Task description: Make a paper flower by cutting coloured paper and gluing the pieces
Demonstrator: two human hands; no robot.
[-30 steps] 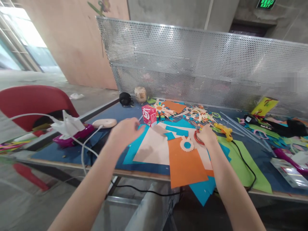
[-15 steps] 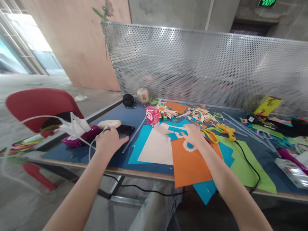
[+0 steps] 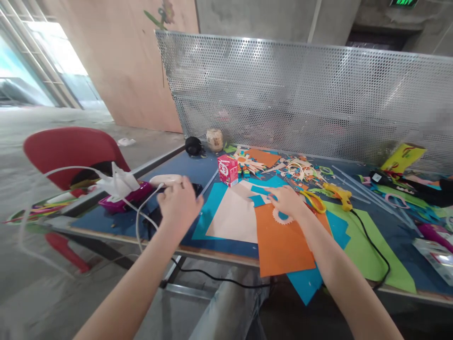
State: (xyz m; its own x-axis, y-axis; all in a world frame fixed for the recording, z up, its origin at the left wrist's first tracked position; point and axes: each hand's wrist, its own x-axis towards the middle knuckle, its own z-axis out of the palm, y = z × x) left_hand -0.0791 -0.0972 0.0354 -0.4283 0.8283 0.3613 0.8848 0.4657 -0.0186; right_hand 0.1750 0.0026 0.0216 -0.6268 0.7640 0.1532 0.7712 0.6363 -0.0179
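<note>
My left hand is at the table's left part, fingers curled down over a black phone whose far corner peeks out beside it. My right hand lies flat with fingers stretched out to the left, on the coloured sheets. Its fingertips touch a blue paper strip. Just below it a white toothed cutout with a blue centre lies on an orange sheet. A cream sheet lies between my hands. Yellow-handled scissors sit just right of my right hand.
A yellow glue gun with a black cord lies right of the scissors. A pink carton, paper scraps and a perforated metal screen stand behind. At the left are a white oval device, a white charger and a red chair.
My left hand moved off the cream sheet to the left and came down over the black phone. My right hand left the scissors and moved left onto the paper sheets.
</note>
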